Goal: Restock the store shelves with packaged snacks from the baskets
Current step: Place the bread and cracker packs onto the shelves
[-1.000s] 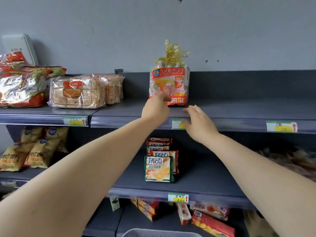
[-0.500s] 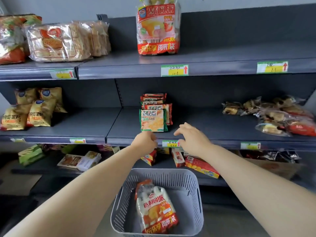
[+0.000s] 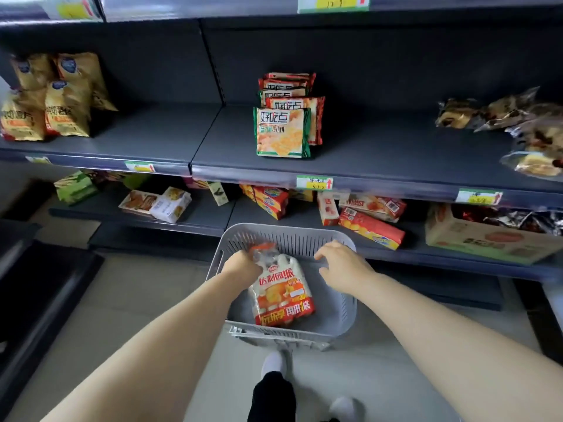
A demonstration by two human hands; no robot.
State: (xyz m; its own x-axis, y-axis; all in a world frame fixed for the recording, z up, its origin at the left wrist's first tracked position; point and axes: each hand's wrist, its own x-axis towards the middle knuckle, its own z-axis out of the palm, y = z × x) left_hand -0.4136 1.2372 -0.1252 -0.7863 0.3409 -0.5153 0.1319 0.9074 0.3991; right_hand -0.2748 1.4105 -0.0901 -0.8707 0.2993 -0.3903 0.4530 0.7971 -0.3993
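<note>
A grey slotted basket (image 3: 345, 315) stands on the floor below the shelves. One orange and white snack bag (image 3: 281, 295) lies in it, its gathered top pointing away from me. My left hand (image 3: 240, 267) is curled around that clear gathered top at the bag's far left. My right hand (image 3: 342, 267) hovers just right of the bag, over the basket's far right corner, fingers spread and relaxed, holding nothing. The bag rests on the basket floor.
The middle shelf (image 3: 380, 153) carries green and orange cracker packs (image 3: 283, 132), yellow chip bags (image 3: 51, 111) at left and wrapped pastries (image 3: 524, 123) at right. The bottom shelf holds red boxes (image 3: 370, 228) and a cardboard carton (image 3: 487, 239). My shoe (image 3: 274, 363) is behind the basket.
My view has tilted from the top shelf down to the basket. Both hands dropped from the upper shelf edge into the basket, and my left hand closed on the bag's top.
</note>
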